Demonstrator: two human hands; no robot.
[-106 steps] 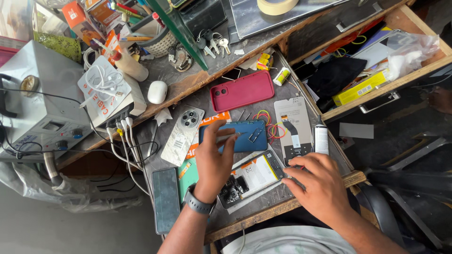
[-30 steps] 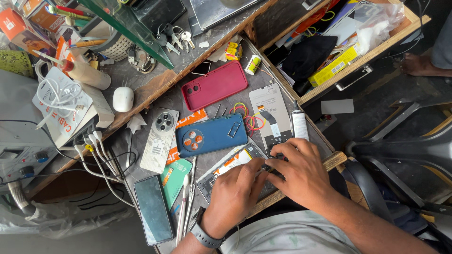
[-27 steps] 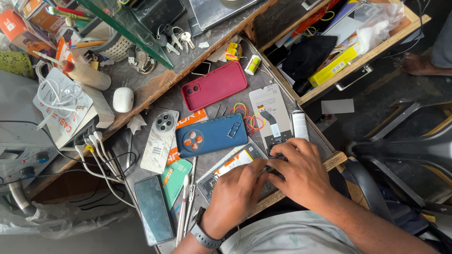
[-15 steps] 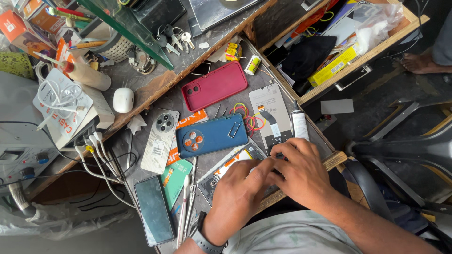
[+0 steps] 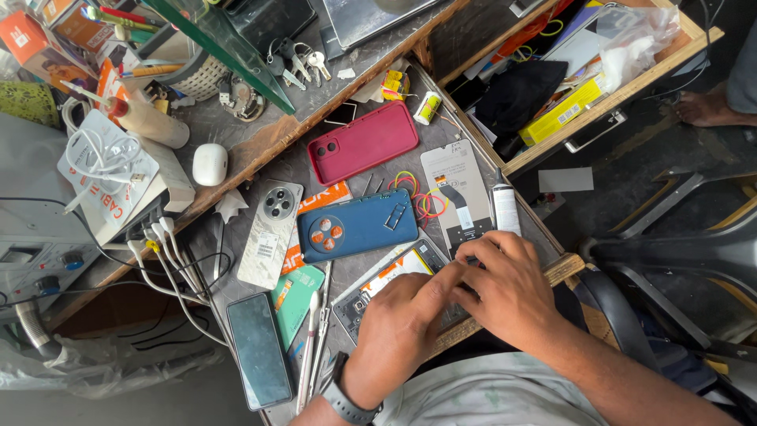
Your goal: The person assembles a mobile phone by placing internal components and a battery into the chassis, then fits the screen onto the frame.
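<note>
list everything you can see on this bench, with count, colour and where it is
opened phone: 1, back off, insides showing, under both hands at the near edge
blue phone back: 1, blue, bench centre
red case: 1, dark red, above the blue one
silver phone back: 1, silver, left of the blue one
dark phone: 1, screen up, near left
rubber bands: several, mixed colours, right of centre
white tube: 1, white, by the right edge
keys: a bunch, metal, far side
drawer: 1, wooden, open, far right
left hand: 1, wrist device, on the opened phone
right hand: 1, on the opened phone
</note>
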